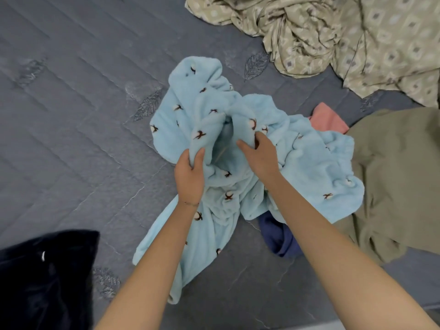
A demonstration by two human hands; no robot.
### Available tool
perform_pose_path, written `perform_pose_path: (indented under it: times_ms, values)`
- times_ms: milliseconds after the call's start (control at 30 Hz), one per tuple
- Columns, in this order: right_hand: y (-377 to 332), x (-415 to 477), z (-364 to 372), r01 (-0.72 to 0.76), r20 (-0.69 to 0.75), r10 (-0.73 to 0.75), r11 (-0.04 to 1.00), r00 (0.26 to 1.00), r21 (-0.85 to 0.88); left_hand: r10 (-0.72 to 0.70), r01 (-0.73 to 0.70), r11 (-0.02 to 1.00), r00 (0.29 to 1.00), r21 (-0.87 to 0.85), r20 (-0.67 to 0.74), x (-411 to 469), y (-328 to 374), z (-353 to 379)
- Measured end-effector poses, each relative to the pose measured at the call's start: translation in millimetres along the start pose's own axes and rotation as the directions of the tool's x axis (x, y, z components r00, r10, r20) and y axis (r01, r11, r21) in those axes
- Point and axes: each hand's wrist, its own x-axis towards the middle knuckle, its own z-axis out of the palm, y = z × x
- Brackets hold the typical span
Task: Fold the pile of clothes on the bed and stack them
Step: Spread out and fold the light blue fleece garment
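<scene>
Light-blue fleece garment (309, 167), dotted with small brown-and-white cotton-boll motifs, lies bunched in the middle of the grey quilted bed cover (71, 115). It is so crumpled that its sleeves, collar and overall cut are hard to make out. One long part trails toward the near edge, partly behind the left forearm.

A pink cloth (327, 117) pokes out from under its far right side, mostly covered. A dark blue cloth (278, 236) shows beneath its near edge and is partly hidden by the right forearm. An olive garment (392, 175) to the right is cut off by the frame, as are a black garment (47, 270) at the lower left and a patterned beige sheet (357, 44) at the upper right.

The left hand (189, 179) grips a raised fold of the fleece, thumb in front, the other fingers curled behind and out of sight. The right hand (262, 158) pinches the opposite fold. Its thumb is stretched along the cloth and its fingertips are sunk into the pile, so they are only partly visible. Between the two hands the fleece opens into a hollow.
</scene>
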Motion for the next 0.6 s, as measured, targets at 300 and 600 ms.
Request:
perform_pose_path:
  times_ms: [300, 600]
  values:
    - [-102.7, -107.9, -58.2, 0.112, 0.018, -0.119, 0.968, 0.993, 0.226, 0.232, -0.224, 0.964, 0.972, 0.146, -0.040, -50.6, 128.1, -59.3]
    - [-218.0, -220.9, -120.4, 0.237, 0.036, -0.257, 0.929, 0.966, 0.284, 0.155, -0.169, 0.984, 0.965, -0.051, -0.210, -127.5, 259.4, -120.8]
